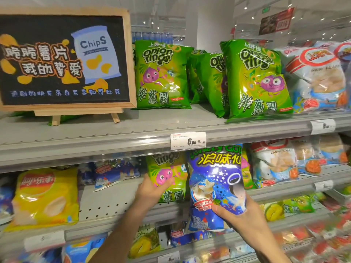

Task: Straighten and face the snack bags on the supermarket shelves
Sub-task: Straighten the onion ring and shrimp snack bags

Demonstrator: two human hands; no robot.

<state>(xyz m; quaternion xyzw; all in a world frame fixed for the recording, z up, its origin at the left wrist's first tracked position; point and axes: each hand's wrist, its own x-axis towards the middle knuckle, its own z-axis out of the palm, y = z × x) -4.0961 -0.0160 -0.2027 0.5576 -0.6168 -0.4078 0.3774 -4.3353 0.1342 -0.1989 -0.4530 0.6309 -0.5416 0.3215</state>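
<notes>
Where the frame's upper left shows a wood-framed chalkboard (64,59) reading "ChipS", glossy green "Onion rings" bags (163,74) stand beside it. Lower left sits a yellow Lay's bag (45,196). At lower centre the left hand (152,188) grips a green onion-ring bag (169,177) on the middle shelf (114,204); the right hand (239,213) pinches a crinkled blue bag (216,183) upright before it.

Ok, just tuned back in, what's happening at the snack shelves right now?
A person is working the middle shelf with both hands. The left hand grips a green onion rings bag standing on that shelf. The right hand holds a blue-purple snack bag by its lower part, upright in front of the shelf edge. On the top shelf, several onion rings bags lean unevenly, not yet faced.
</notes>
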